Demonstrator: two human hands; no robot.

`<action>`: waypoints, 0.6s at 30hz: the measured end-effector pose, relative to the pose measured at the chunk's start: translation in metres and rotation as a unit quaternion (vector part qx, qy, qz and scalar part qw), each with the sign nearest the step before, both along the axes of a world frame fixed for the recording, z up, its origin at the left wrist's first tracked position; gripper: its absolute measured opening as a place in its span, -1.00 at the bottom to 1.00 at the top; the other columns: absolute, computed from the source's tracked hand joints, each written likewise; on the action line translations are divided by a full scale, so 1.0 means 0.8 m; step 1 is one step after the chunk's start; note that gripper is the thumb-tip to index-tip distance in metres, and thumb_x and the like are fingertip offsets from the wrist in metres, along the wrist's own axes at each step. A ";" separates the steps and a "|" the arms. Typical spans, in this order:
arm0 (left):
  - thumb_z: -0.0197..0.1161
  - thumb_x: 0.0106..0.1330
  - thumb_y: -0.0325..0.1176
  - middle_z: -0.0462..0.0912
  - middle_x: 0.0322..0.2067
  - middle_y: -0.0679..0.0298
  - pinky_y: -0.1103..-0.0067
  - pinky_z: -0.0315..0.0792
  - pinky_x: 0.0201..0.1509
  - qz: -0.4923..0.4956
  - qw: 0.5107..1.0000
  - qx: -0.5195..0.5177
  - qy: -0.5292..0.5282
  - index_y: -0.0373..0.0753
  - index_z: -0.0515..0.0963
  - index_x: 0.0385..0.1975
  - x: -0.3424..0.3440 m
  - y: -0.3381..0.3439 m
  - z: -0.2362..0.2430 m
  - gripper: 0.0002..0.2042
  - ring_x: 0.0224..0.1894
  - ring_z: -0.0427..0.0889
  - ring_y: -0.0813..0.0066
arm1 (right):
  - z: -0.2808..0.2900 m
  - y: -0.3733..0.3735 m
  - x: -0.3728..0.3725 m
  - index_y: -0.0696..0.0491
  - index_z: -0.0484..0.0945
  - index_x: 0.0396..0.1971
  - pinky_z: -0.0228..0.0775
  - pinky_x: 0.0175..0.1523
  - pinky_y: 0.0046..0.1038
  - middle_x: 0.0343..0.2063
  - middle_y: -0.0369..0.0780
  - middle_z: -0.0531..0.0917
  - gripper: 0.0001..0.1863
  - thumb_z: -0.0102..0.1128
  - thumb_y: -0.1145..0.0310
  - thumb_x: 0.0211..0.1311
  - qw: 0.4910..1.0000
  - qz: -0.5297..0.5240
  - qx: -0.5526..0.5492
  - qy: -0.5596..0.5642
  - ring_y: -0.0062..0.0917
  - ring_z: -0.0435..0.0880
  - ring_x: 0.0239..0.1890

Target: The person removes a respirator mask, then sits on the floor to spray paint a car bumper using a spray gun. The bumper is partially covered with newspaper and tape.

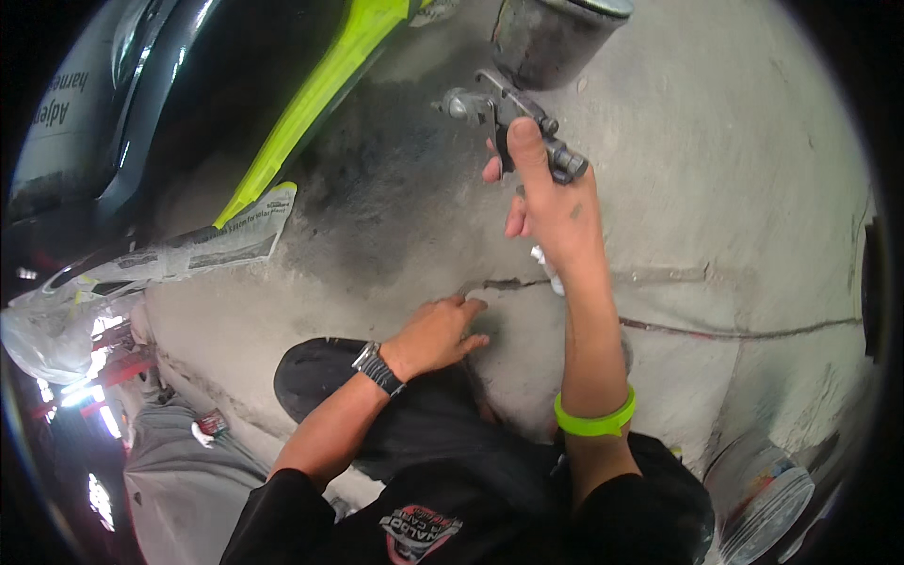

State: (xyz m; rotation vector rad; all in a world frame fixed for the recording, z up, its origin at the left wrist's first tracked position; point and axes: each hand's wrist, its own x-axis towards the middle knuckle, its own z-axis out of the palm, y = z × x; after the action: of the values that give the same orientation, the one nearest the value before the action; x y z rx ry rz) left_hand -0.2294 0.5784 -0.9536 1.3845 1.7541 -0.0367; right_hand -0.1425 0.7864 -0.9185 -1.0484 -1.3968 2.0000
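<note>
My right hand [556,202] is wrapped round the handle of a metal spray gun [508,108], thumb at its back end. The gun's nozzle points left toward a glossy black painted panel [226,104] and stands apart from it. Just beyond the gun is a dark, stained metal cup [546,42] with a silvery rim; how the two join is not clear. Over my bent knee, my left hand [438,334] has its fingers spread and holds nothing. It wears a dark wristwatch [379,369].
Bright yellow-green masking [320,94] and printed paper [231,231] with clear plastic [56,344] edge the panel. A hose [734,331] runs across the grey, paint-darkened floor [678,207]. A round can [767,504] stands at lower right; grey cloth [184,471] lies lower left.
</note>
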 end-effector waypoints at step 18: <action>0.36 0.17 -0.50 0.60 -0.19 -0.11 0.29 0.46 -0.06 -0.078 0.988 -0.033 -0.129 -0.49 0.48 -0.03 0.038 0.059 0.025 -0.62 -0.18 0.61 -0.03 | -0.014 -0.023 0.016 0.27 0.59 -0.54 0.41 -0.39 -0.12 -0.72 0.05 0.54 -0.52 0.33 0.05 0.18 0.986 -0.149 0.073 0.003 -0.03 0.59 -0.57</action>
State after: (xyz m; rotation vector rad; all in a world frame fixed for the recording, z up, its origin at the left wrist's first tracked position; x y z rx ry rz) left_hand -0.1989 0.6258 -0.9338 1.4099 1.4178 -0.0003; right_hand -0.1299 0.7679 -0.9295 -1.1106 -1.2767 1.6598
